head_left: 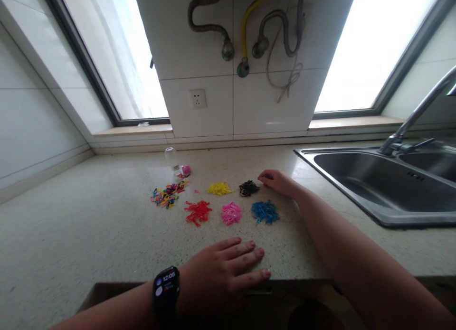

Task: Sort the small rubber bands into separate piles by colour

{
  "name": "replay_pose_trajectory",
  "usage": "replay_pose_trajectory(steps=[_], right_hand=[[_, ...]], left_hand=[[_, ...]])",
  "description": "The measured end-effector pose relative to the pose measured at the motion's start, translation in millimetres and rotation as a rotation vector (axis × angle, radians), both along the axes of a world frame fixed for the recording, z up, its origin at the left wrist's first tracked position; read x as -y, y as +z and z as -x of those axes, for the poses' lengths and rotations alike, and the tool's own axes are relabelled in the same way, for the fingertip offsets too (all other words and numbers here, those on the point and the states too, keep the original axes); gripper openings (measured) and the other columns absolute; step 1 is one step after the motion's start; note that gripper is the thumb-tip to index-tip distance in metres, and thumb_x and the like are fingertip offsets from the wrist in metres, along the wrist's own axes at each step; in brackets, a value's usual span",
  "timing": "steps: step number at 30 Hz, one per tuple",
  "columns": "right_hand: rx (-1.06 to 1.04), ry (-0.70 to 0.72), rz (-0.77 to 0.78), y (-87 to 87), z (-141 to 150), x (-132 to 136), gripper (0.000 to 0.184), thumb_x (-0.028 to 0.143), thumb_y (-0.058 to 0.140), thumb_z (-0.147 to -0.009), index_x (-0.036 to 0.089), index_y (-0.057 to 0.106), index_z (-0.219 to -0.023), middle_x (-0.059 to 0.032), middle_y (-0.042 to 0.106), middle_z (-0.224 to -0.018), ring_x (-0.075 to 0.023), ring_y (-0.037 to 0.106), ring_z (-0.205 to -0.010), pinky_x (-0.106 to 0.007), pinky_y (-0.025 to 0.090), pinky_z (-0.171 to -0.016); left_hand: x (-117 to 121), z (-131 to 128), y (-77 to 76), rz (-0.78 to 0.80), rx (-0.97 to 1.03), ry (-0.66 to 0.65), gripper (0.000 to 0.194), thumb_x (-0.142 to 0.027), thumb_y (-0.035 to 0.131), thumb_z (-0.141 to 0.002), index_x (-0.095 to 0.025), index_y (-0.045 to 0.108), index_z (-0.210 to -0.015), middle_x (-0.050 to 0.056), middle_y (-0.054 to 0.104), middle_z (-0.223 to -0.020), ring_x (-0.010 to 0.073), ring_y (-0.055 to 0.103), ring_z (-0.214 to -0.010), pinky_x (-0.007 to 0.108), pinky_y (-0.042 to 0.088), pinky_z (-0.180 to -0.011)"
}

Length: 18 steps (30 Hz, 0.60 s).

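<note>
- Multicoloured bands (pixel 166 196) lie in a mixed heap on the speckled counter (pixel 117 216), before a clear container (pixel 172 160).
- Red bands (pixel 197 212), then yellow bands (pixel 219 188) further back, in separate piles.
- The left hand (pixel 223 268), palm down near the counter's front edge, fingers extended, gripping nothing I can see.
- Pink bands (pixel 231 213), beyond those fingers.
- Black bands (pixel 248 188), with blue bands (pixel 265 212) nearer the front.
- The right hand (pixel 277 181), fingers bent just beside the black pile; I cannot tell whether they pinch anything.
- A steel sink (pixel 359 209).
</note>
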State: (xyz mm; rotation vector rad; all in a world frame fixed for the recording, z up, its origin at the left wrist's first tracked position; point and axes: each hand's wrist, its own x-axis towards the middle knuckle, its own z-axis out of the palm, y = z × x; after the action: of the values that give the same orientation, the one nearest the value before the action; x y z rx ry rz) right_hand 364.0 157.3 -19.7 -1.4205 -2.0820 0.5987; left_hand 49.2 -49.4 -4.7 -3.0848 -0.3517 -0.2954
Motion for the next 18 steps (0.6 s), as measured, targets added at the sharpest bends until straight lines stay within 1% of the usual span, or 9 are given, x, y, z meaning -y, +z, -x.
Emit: replay_pose_trajectory(steps=[7,10,18], right_hand=[[0.040,0.006,-0.004,0.5,-0.6,-0.2,0.030,0.042,0.057,-0.090,0.017,0.072,-0.095,-0.0047,0.071,-0.076,-0.0177,0.062,-0.070,-0.031,0.045,-0.069],[0.056,0.016,-0.005,2.0,-0.3,0.6,0.029,0.041,0.057,-0.090,0.017,0.073,-0.095,-0.0052,0.072,-0.078,-0.0181,0.063,-0.072,-0.031,0.046,-0.070],[0.091,0.021,-0.014,3.3,-0.4,0.8,0.029,0.040,0.057,-0.090,0.017,0.074,-0.095,-0.0063,0.074,-0.083,-0.0192,0.065,-0.077,-0.031,0.047,-0.074]], left_hand=[[-0.3,-0.4,-4.6,-0.018,0.016,0.000,0.063,-0.041,0.052,-0.100,-0.021,0.033,-0.157,0.012,0.036,-0.163,0.0302,0.041,-0.147,0.048,0.035,-0.121],[-0.4,-0.4,-4.6,-0.016,0.009,0.003,0.061,-0.040,0.051,-0.101,-0.021,0.034,-0.157,0.012,0.036,-0.164,0.0305,0.040,-0.147,0.049,0.035,-0.120],[-0.8,-1.0,-5.5,-0.021,0.029,0.001,0.062,-0.039,0.053,-0.099,-0.021,0.036,-0.156,0.013,0.038,-0.162,0.0298,0.042,-0.146,0.049,0.037,-0.120]])
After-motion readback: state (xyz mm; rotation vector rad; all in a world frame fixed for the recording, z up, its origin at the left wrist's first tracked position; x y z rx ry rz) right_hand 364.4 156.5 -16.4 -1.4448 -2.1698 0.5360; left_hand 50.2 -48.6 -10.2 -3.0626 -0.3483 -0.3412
